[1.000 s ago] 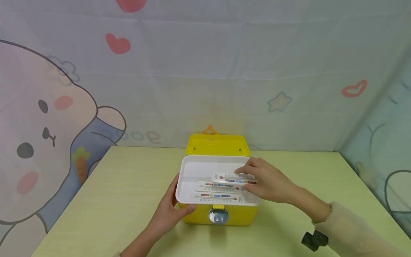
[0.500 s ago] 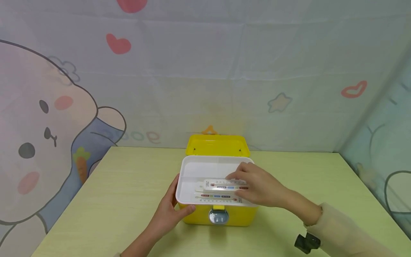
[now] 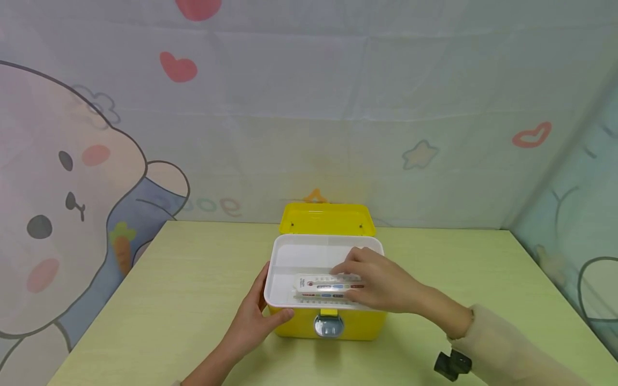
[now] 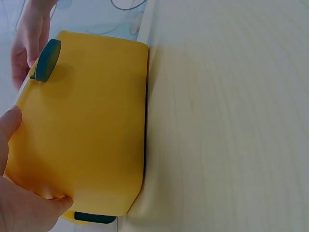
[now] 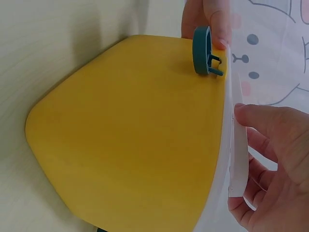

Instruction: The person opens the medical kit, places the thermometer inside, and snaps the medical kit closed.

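A yellow box (image 3: 357,326) with a white tray (image 3: 299,247) in its top stands on the table. My left hand (image 3: 251,321) grips its left side, thumb on the front and fingers round the far side. My right hand (image 3: 381,281) pinches a flat white thermometer strip (image 3: 318,282) between thumb and fingers, low over the tray. In the right wrist view the held strip (image 5: 239,159) shows edge-on just above the tray rim. Another thermometer (image 3: 321,297) lies below it at the tray's front, partly covered. Anything under the held strip is hidden.
The yellow lid (image 3: 328,219) stands open behind the tray. A round clasp (image 3: 329,325) hangs on the box front. Behind the pale wooden table (image 3: 212,268) hangs a printed cloth (image 3: 314,107). A small black device (image 3: 452,364) sits at the right sleeve.
My right hand has moved left and toward the front with the held thermometer. It now covers the middle thermometer seen before and part of the front one. My left hand stays put.
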The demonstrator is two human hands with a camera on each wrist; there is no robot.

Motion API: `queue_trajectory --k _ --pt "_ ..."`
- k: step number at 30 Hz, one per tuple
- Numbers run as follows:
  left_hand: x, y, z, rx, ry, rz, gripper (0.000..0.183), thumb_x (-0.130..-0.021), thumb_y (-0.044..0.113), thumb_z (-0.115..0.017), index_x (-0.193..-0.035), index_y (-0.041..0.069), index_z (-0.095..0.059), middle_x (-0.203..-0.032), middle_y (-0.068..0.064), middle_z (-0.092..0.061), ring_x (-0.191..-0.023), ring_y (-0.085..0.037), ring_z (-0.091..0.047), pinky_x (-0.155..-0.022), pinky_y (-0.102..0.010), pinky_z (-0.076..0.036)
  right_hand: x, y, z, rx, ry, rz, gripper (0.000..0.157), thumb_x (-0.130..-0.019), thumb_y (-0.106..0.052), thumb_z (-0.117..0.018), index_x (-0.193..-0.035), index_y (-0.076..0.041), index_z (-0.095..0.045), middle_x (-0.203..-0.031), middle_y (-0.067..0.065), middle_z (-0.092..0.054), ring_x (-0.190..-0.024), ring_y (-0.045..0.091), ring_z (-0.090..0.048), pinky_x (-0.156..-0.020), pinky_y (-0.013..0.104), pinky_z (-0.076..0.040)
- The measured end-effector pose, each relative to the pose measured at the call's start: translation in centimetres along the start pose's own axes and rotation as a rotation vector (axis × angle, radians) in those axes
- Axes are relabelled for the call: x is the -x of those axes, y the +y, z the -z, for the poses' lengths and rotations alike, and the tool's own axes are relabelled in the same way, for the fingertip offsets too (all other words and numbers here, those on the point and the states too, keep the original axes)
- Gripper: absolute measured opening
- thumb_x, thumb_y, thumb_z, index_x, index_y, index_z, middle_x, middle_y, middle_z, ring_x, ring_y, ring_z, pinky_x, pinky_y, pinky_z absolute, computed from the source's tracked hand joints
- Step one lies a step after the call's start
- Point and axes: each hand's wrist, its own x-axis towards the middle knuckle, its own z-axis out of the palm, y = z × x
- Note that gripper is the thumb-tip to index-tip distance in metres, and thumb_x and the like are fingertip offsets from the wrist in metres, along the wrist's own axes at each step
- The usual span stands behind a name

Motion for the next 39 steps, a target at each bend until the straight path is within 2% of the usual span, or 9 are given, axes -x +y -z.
queue_trajectory --k 27,39 --pt "0.02 0.01 0.03 0.011 0.0 -0.006 0.098 -0.074 0.01 -0.077 -0.148 0.025 -0.014 -0.147 0.0 -0.031 -0.128 -0.022 -0.04 -0.106 -0.047 -0.03 -0.57 -0.17 -0.7 -0.002 -0.043 0.003 0.03 -0.079 -0.026 -0.071 -0.108 -0.021 -0.068 -0.095 -0.009 -0.055 -0.082 0.007 -0.043 -0.069 0.018 -0.041" --pt "0.02 -0.1 0.07 0.01 0.001 -0.001 0.098 -0.073 0.011 -0.077 -0.148 0.025 -0.015 -0.148 0.0 -0.03 -0.13 -0.022 -0.039 -0.107 -0.047 -0.028 -0.5 -0.06 -0.67 -0.069 -0.052 -0.005 0.032 -0.081 -0.025 -0.069 -0.112 -0.019 -0.065 -0.104 -0.004 -0.059 -0.091 0.009 -0.048 -0.079 0.024 -0.046"
